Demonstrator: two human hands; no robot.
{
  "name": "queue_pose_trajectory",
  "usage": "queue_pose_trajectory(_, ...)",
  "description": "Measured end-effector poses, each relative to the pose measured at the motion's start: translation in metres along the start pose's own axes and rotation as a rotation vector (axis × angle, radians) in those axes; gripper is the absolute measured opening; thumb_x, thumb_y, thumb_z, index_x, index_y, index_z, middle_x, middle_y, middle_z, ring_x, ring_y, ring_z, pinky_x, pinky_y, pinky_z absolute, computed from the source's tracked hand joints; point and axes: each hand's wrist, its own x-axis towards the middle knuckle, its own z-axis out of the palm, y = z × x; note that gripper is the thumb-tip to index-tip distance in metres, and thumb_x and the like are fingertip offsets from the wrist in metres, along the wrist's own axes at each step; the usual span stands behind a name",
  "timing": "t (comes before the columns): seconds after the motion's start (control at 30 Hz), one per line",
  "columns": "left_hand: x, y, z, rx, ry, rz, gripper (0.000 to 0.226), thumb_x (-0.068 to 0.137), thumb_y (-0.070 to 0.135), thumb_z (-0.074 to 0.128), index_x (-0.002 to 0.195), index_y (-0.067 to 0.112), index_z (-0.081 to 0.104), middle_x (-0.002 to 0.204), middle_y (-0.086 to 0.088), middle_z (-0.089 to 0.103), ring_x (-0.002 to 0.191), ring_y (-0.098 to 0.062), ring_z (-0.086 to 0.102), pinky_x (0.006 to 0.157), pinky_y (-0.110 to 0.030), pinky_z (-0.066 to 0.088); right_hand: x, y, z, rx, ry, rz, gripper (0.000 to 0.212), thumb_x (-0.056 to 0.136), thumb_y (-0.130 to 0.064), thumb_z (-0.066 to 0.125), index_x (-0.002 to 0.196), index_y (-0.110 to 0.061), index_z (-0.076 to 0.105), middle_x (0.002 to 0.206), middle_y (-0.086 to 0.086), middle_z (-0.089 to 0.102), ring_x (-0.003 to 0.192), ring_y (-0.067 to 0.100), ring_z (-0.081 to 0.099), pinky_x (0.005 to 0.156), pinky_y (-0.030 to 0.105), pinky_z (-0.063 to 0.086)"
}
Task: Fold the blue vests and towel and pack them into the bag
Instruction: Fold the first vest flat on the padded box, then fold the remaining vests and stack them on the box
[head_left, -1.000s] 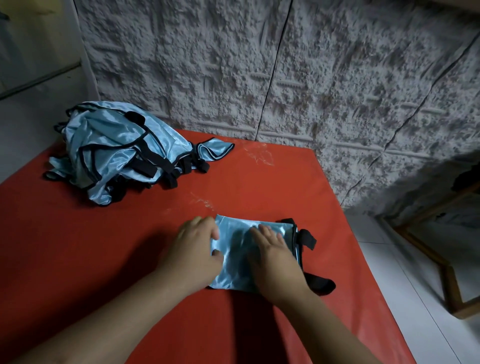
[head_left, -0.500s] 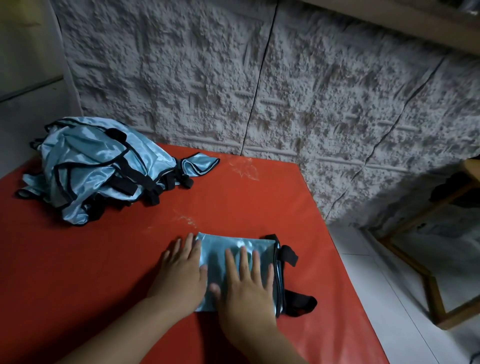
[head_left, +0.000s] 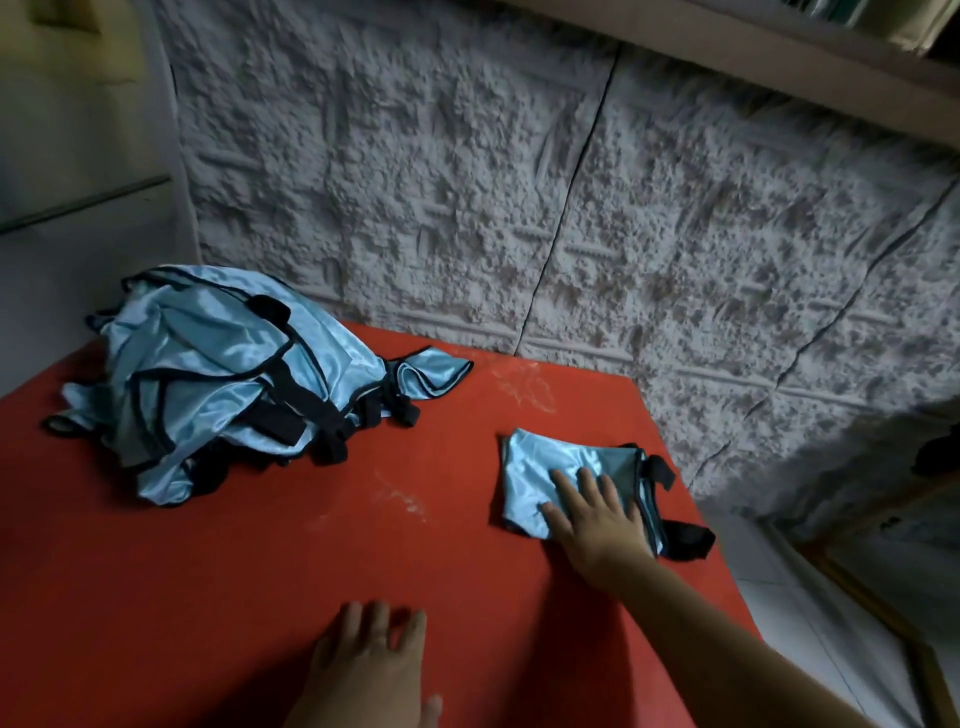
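left hand (head_left: 371, 660): near worktop (head_left: 208, 597) edge, fingers straight, grip released, holding nothing | right hand (head_left: 597, 512): arm extended, palm flat on folded vest (head_left: 550, 470) at right edge, grip released, likely pinning fold, staging it aside | unfolded vests (head_left: 208, 384): heaped, far-left corner | bag, towel: not visible

Shiny light-blue vests (head_left: 208, 374) with black trim on a red table (head_left: 260, 571)
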Motion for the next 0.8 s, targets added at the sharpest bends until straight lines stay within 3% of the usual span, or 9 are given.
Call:
queue_pose_trajectory(0.07,0.009,-0.003,0.000,0.037,-0.074,0.018,0.062,0.104,0.037,0.027,0.160,0.036,0.000,0.169,-0.004,-0.009,0.155,-0.032,-0.008,0.124,-0.047,0.008,0.038,0.011,-0.005,-0.025,-0.026,-0.006,0.065,0.098,-0.070,0.019,0.156,-0.051,0.000,0.170,-0.008,-0.002,0.156,0.022,-0.006,0.122,0.057,0.006)
queue_pose_trajectory(0.2,0.018,-0.010,-0.004,0.066,-0.210,0.087,0.065,0.098,0.052,0.006,0.160,0.035,0.000,0.169,-0.006,-0.010,0.155,-0.034,-0.008,0.124,-0.050,0.006,0.108,0.031,-0.013,-0.056,-0.083,0.004,0.061,0.099,-0.067,0.021,0.157,-0.051,0.005,0.170,-0.009,-0.005,0.156,0.023,-0.008,0.120,0.060,0.005)
queue_pose_trajectory(0.33,0.020,-0.015,-0.008,0.098,-0.244,0.122,0.056,0.108,0.043,0.019,0.160,0.034,0.001,0.169,-0.008,-0.008,0.155,-0.035,-0.007,0.123,-0.050,0.007,0.155,0.041,-0.010,-0.150,-0.109,-0.022,0.059,0.097,-0.067,0.018,0.154,-0.052,0.014,0.169,-0.013,-0.005,0.155,0.028,-0.007,0.116,0.068,0.010)
queue_pose_trajectory(0.43,0.021,-0.022,-0.020,0.052,-0.142,0.139,0.069,0.104,0.043,0.040,0.160,0.035,0.001,0.169,-0.002,-0.007,0.155,-0.027,-0.010,0.124,-0.046,0.001,0.171,0.043,-0.009,-0.137,-0.045,-0.016,0.079,0.079,-0.079,0.006,0.153,-0.052,0.016,0.168,-0.015,0.000,0.155,0.025,-0.003,0.114,0.069,0.011)
queue_pose_trajectory(0.5,0.020,-0.033,-0.029,0.018,0.025,0.147,0.086,0.095,0.052,0.054,0.159,0.039,-0.003,0.168,0.003,-0.014,0.154,-0.022,-0.018,0.123,-0.049,-0.004,0.172,0.041,-0.014,-0.135,-0.013,-0.027,0.083,0.076,-0.080,0.004,0.153,-0.051,0.016,0.165,-0.014,0.007,0.153,0.025,0.004,0.113,0.068,0.015)
queue_pose_trajectory(0.63,0.022,-0.056,-0.035,-0.065,0.313,0.040,0.086,0.096,0.062,0.046,0.156,0.045,-0.013,0.167,0.009,-0.018,0.152,-0.019,-0.025,0.123,-0.054,-0.007,0.165,0.028,-0.022,-0.105,0.023,-0.031,0.055,0.099,-0.060,0.026,0.151,-0.044,0.019,0.153,-0.003,0.027,0.146,0.026,0.020,0.113,0.065,0.020)
queue_pose_trajectory(0.7,0.026,-0.065,-0.034,-0.092,0.331,0.001,0.085,0.095,0.066,0.042,0.156,0.045,-0.012,0.167,0.008,-0.016,0.152,-0.021,-0.024,0.123,-0.055,-0.007,0.163,0.021,-0.023,-0.042,0.077,0.023,0.048,0.102,-0.052,0.030,0.148,-0.040,0.027,0.153,0.001,0.034,0.145,0.026,0.025,0.115,0.064,0.018)
queue_pose_trajectory(0.8,0.031,-0.074,-0.032,-0.121,0.315,-0.042,0.085,0.092,0.072,0.038,0.158,0.044,-0.008,0.167,0.009,-0.015,0.153,-0.022,-0.021,0.123,-0.054,-0.009,0.151,-0.010,-0.024,0.133,0.213,0.045,0.053,0.106,-0.040,0.029,0.155,-0.020,0.031,0.157,0.015,0.037,0.149,0.031,0.027,0.121,0.057,0.016)
